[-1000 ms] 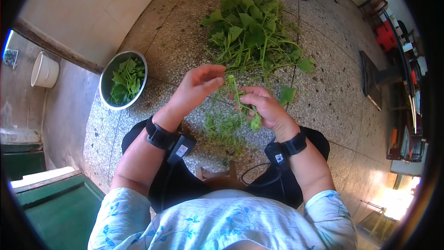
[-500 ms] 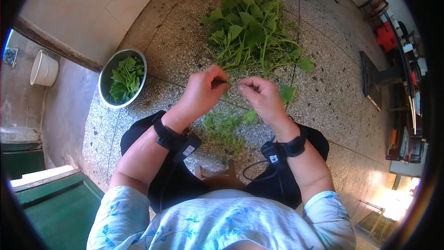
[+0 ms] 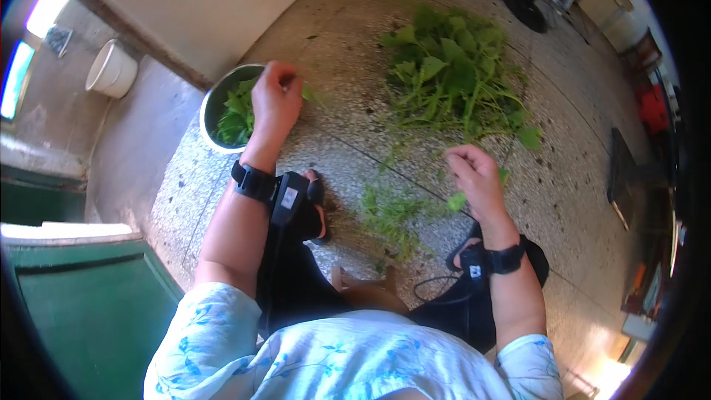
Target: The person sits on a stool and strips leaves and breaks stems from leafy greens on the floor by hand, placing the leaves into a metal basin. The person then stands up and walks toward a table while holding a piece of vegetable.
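My left hand (image 3: 277,107) is closed in a pinch beside the right rim of a metal bowl (image 3: 208,120). A blurred bit of green stem (image 3: 314,96) shows at its fingertips. Cut green leaves (image 3: 235,120) lie inside the bowl, partly hidden by that hand. Over the floor to the right, my right hand (image 3: 478,179) has its thumb and fingers pressed together; whatever they may hold is too small to make out. A loose leaf (image 3: 456,202) appears just beside and below this hand. Farther ahead spreads a large heap of leafy vine greens (image 3: 455,67).
Thin stem trimmings (image 3: 396,211) are scattered on the speckled floor (image 3: 348,130) between my feet. A white bucket (image 3: 112,70) stands at the far left, near a green door panel (image 3: 92,304). A black round stand base (image 3: 523,10) is at the upper right.
My hands have parted. The left moved left to the bowl with a bit of green; the right drew back to the right. The view has turned leftward.
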`<state>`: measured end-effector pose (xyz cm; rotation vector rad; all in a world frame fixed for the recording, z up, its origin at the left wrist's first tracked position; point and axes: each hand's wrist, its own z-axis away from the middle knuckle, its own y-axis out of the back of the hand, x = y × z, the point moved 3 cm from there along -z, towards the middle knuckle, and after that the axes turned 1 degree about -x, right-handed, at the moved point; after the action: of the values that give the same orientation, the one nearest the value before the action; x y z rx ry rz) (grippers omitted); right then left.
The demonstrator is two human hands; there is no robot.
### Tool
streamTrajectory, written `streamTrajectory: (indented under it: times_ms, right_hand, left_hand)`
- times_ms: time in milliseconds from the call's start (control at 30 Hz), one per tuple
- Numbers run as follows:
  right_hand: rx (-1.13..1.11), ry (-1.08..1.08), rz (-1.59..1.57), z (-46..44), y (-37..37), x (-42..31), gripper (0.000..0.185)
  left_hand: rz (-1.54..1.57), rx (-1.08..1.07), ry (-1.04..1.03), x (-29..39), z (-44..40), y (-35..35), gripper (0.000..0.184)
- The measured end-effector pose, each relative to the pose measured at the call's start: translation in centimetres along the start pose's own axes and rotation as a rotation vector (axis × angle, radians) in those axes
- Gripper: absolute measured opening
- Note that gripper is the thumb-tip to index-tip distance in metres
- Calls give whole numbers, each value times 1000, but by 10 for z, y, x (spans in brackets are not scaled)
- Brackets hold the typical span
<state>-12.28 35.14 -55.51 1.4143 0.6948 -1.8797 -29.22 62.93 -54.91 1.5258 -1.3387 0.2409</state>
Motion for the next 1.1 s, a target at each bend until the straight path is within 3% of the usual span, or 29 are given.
streamTrajectory:
  times_ms: [67,133,200,233,267,300,367,533,633,667,767,867,967,1100]
  right_hand:
    - [-24,3,-7,0,-1,4,13]
    - [-38,9,-5,-2,-6,8,14]
    - [42,71,-103,-5,-10,11,18]
    - [22,73,-62,-5,-10,11,30]
    - [12,77,-59,-5,-14,11,30]
    - [65,102,-34,-5,-18,10,35]
    - [92,82,-38,-7,-16,19,46]
    - [77,275,25,-1,-32,5,47]
    - [30,307,-93,-3,-26,10,50]
    - [26,273,-256,-3,-25,8,48]
    - [56,225,-336,-2,-11,-3,44]
    - [154,232,-207,-1,5,-6,33]
    - [40,249,91,1,6,-7,14]
    - [-7,280,373,9,6,-13,13]
  left_hand:
    - [-311,256,-151,0,-1,25,22]
    - [-197,183,-186,15,7,15,30]
    - [79,-6,-244,43,27,-20,17]
    - [273,-202,-219,65,42,-36,11]
    - [335,-367,-232,89,60,-48,10]
    - [383,-417,-380,103,76,-65,12]
    - [261,-608,-351,131,100,-72,20]
    - [268,-497,-298,137,101,-85,29]
    - [418,-622,-218,133,98,-90,27]
    - [512,-635,-150,131,95,-91,26]
    - [532,-697,-130,129,85,-88,21]
    - [369,-700,-241,130,85,-85,19]
    - [284,-665,-353,135,84,-83,18]
    - [247,-693,-492,140,82,-81,22]
